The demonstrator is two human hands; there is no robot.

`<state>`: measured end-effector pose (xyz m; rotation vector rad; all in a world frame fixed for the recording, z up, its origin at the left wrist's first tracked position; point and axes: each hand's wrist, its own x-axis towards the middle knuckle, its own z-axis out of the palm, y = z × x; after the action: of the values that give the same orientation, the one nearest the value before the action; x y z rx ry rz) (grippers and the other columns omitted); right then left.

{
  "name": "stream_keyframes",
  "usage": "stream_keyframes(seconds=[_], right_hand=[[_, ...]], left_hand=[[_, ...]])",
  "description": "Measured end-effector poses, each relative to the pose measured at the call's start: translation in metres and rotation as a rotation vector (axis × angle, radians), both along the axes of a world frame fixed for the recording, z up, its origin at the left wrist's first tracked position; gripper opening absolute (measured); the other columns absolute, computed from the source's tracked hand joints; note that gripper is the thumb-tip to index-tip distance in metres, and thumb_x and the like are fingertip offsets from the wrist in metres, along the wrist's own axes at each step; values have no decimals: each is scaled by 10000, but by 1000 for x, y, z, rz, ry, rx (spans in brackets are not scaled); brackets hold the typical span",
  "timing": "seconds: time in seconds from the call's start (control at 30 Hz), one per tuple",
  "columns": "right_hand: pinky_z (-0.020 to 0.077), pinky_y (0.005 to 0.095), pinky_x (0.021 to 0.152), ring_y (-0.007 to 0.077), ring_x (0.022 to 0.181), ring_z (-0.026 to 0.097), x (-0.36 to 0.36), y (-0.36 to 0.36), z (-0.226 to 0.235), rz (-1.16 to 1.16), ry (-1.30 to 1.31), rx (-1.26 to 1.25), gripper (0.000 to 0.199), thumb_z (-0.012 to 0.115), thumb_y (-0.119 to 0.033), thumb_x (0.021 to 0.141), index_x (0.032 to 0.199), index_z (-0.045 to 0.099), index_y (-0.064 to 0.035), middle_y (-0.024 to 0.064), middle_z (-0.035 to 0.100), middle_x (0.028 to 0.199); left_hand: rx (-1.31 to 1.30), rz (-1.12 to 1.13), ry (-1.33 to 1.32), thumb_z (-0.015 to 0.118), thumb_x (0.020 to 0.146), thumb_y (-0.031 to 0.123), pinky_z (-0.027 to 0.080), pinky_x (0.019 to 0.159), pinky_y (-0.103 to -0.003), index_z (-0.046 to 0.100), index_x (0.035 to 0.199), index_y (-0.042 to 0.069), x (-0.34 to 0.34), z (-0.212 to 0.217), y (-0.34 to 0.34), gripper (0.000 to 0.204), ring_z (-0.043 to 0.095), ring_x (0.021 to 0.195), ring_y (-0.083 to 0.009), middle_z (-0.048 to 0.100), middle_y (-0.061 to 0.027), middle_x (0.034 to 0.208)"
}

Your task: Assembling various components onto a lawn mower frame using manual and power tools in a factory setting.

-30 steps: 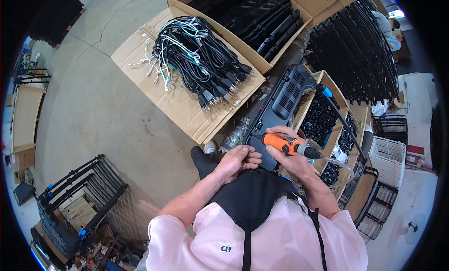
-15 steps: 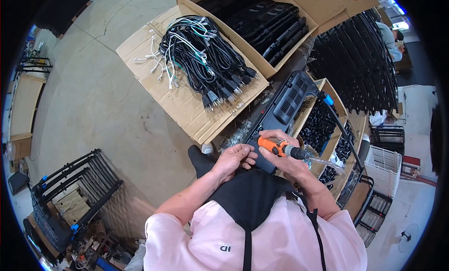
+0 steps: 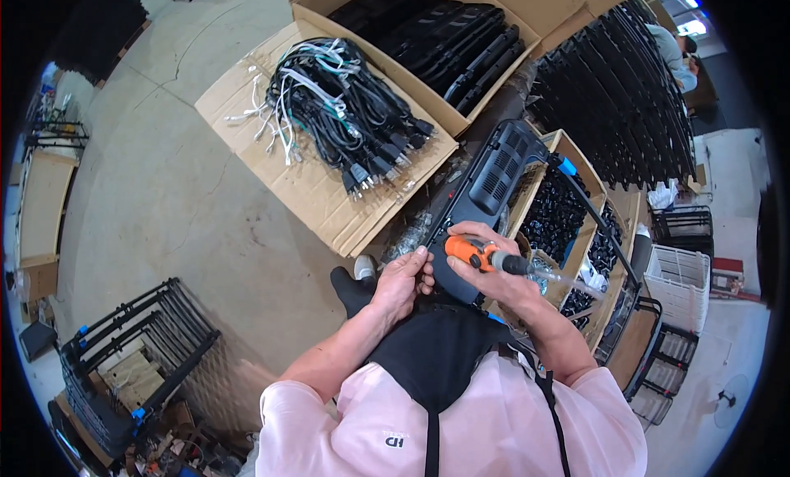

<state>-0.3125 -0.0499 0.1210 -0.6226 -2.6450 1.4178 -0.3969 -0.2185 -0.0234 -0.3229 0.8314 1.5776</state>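
My right hand (image 3: 500, 286) is wrapped round an orange power screwdriver (image 3: 467, 250), whose dark nose and clear, blurred tip point away to the right. Under both hands lies a long black plastic panel (image 3: 451, 281) with a slotted vent housing (image 3: 500, 171) at its far end. At the panel's left edge, my left hand (image 3: 400, 283) is closed, its thumb pressed to curled fingers. Whatever those fingers may hold is too small or hidden to make out.
Black power cords (image 3: 350, 119) are heaped on a cardboard flap (image 3: 329, 222). Behind stands a carton of black panels (image 3: 436, 45). On the right, a wooden tray (image 3: 553, 148) holds small black parts; beyond are stacked black frames (image 3: 613, 99) and a white basket (image 3: 676, 284).
The left fingers have curled tighter at the panel's left edge. The right hand still grips the screwdriver, its clear tip now more blurred. The whole view has shifted slightly.
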Motion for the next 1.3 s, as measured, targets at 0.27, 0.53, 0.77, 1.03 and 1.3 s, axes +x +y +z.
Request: stream_keyframes(seconds=[0.27, 0.53, 0.77, 1.03, 1.3], right_hand=[[541, 416, 1068, 265, 1208, 689, 32, 28, 38, -133, 225, -165, 496, 814, -37, 859, 1305, 597, -30, 190, 702, 1307], [525, 439, 1090, 283, 1236, 667, 87, 74, 35, -322, 381, -219, 542, 810, -29, 868, 1338, 540, -30, 208, 685, 1316], [530, 387, 1083, 235, 1245, 664, 133, 133, 38, -437, 448, -215, 527, 812, -28, 880, 1349, 569, -24, 163, 689, 1321], [524, 402, 1099, 231, 1224, 675, 131, 239, 25, -582, 424, -152, 557, 821, -72, 866, 1359, 570, -8, 175, 733, 1269], [557, 368, 1040, 187, 1131, 705, 81, 333, -6, -564, 431, -71, 495, 848, -117, 871, 1304, 635, -9, 130, 755, 1197]], left_hand=[[115, 131, -204, 602, 1102, 266, 579, 692, -287, 677, 1198, 72, -11, 25, 48, 229, 650, 762, -144, 684, -6, 912], [226, 8, -285, 589, 1107, 261, 557, 695, -258, 639, 1200, 86, 11, 44, 132, 205, 620, 774, -127, 633, 1, 889], [281, -101, -395, 562, 1121, 288, 578, 702, -286, 639, 1225, 63, 58, 46, 213, 260, 638, 773, -140, 644, -6, 890], [108, -182, -221, 436, 1154, 239, 631, 871, -379, 589, 1259, 9, 98, 39, 280, 296, 709, 983, -265, 695, -147, 1135], [146, -290, -126, 403, 1167, 242, 620, 768, -350, 567, 1252, 13, 87, -7, 289, 294, 704, 913, -234, 681, -129, 1100]])
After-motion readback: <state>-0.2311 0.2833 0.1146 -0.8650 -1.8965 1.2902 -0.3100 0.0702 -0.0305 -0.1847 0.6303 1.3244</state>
